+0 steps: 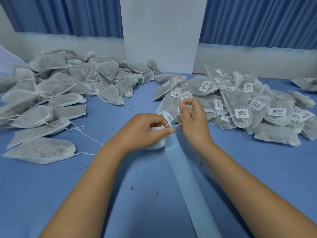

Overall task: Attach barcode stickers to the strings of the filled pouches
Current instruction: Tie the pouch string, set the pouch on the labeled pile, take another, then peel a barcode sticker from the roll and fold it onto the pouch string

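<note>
OK, nearest first: liner strip runs up to the hands. Left hand grips the pouch at its neck. Right hand pinches the string, which runs taut up-right from the neck. What looks like the sticker roll sits just behind, between both hands. Tagged pile lies far right.

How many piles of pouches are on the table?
2: an untagged pile at left and a barcoded pile at right. Apart from these, a few pouches lie at the far right edge, partly cut off, and the left hand holds one pouch, the right hand its string.
</note>
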The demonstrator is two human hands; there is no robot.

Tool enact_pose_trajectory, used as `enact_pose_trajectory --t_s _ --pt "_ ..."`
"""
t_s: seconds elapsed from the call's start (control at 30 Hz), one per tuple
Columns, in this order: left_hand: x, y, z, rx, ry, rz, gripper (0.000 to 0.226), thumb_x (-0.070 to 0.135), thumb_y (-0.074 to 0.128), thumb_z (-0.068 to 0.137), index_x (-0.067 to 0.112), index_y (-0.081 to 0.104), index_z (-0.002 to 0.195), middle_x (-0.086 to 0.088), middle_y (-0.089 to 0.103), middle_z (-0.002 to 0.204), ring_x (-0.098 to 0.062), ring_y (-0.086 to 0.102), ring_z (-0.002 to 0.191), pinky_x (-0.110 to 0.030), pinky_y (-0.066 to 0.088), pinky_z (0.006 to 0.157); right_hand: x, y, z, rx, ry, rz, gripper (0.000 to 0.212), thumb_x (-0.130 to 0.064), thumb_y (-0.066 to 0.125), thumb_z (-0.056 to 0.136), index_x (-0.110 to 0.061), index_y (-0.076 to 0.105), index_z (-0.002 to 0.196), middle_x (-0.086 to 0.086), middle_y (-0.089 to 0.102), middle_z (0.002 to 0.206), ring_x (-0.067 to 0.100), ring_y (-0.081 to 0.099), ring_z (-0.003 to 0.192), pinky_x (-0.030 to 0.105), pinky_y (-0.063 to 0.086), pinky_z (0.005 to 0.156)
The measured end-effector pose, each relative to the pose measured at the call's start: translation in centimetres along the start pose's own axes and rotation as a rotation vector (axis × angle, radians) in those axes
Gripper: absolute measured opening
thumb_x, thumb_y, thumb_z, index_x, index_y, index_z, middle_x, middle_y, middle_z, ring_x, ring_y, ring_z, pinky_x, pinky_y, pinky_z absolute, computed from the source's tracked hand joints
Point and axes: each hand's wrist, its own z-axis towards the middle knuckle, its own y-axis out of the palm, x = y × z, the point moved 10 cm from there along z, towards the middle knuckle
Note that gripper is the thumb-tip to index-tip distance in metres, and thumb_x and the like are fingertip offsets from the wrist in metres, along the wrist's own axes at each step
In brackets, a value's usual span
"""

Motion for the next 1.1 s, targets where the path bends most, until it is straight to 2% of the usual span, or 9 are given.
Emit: enact_pose_trajectory --t_s 0.13,0.23,0.37,0.5,0.57,0.7,0.83,1.0,1.1 --pt "-1.2 -0.3 -0.5 -0.082 -0.051 -0.08 0.02 0.037 0.083 0.075 0.033 0.07 0.09 0.01 0.071 0.085 -0.011 0.066 0.083 -0.024 0.053 0.083 -0.8 -0.9 0.1 0.049 -0.046 0.026 0.014 -0.016 0.045 0.103 -0.022 0.046 0.091 -0.015 0.043 0.05 0.006 0.036 0.05 0.028 0.035 0.05" --pt "-2.9 -1.6 -0.2 -0.011 -0.131 -0.081 0.008 0.026 0.078 0.083 0.026 0.07 0.083 0.007 0.071 0.079 -0.011 0.065 0.075 -0.023 0.051 0.073 -1.5 -1.2 0.3 0.048 -0.066 0.097 0.015 -0.015 0.044 0.104 -0.023 0.047 0.091 -0.012 0.044 0.055 0.008 0.037 0.053 0.024 0.036 0.05" --pt "-3.2 -2.4 -0.2 0.063 -0.144 -0.098 0.027 0.043 0.085 0.071 0.022 0.069 0.076 0.009 0.069 0.076 -0.001 0.059 0.069 -0.012 0.047 0.065 -2.2 -0.5 0.0 -0.002 -0.1 0.1 0.013 -0.013 0.044 0.104 -0.02 0.047 0.093 -0.012 0.049 0.057 0.006 0.044 0.053 0.02 0.042 0.052" --pt "-1.4 0.2 -0.1 -0.055 -0.055 0.223 0.052 0.062 0.083 0.057 0.025 0.054 0.08 0.009 0.059 0.081 -0.01 0.053 0.075 -0.031 0.047 0.069 -2.5 -0.1 -0.2 -0.015 -0.104 0.135 0.013 -0.011 0.044 0.103 -0.019 0.046 0.093 -0.013 0.049 0.057 0.004 0.044 0.051 0.019 0.042 0.05" --pt "-1.0 0.9 0.0 -0.062 -0.048 0.336 0.057 0.068 0.075 0.056 0.026 0.047 0.082 0.011 0.053 0.083 -0.01 0.05 0.076 -0.032 0.044 0.067 -2.4 -0.1 0.0 -0.026 -0.083 0.173 0.012 -0.011 0.044 0.104 -0.018 0.046 0.094 -0.012 0.049 0.057 0.004 0.045 0.051 0.019 0.042 0.05" --pt "-0.9 0.6 0.0 -0.025 -0.035 0.375 0.032 0.054 0.063 0.075 0.026 0.049 0.08 0.009 0.054 0.081 -0.016 0.052 0.077 -0.035 0.046 0.068 -2.1 -0.3 0.1 -0.023 -0.058 0.223 0.012 -0.011 0.043 0.104 -0.018 0.047 0.095 -0.012 0.051 0.057 0.004 0.046 0.052 0.019 0.042 0.05" --pt "-2.0 -1.7 0.0 0.12 -0.139 0.238 0.017 0.031 0.055 0.092 0.02 0.06 0.08 0.005 0.062 0.076 -0.02 0.056 0.076 -0.036 0.047 0.071 -2.3 -0.1 -0.1 -0.06 -0.104 0.158 0.008 -0.012 0.045 0.103 -0.017 0.048 0.097 -0.006 0.054 0.065 0.007 0.05 0.058 0.022 0.043 0.053" --pt "-3.3 -5.7 -0.5 0.444 -0.186 0.037 0.024 0.019 0.05 0.098 0.004 0.064 0.086 -0.015 0.064 0.082 -0.015 0.047 0.071 -0.011 0.035 0.061 -4.2 1.1 -1.2 -0.113 -0.282 -0.018 0.015 -0.013 0.053 0.098 -0.027 0.054 0.092 -0.009 0.055 0.091 0.004 0.054 0.087 0.023 0.047 0.065" --pt "-4.2 -7.1 -0.9 0.576 -0.246 -0.067 0.026 0.021 0.047 0.101 0.005 0.064 0.09 -0.01 0.06 0.077 -0.003 0.045 0.063 -0.008 0.035 0.059 -5.1 2.1 -2.2 -0.128 -0.385 -0.165 0.021 -0.013 0.06 0.094 -0.033 0.058 0.091 -0.013 0.05 0.106 0.005 0.051 0.106 0.018 0.046 0.077"
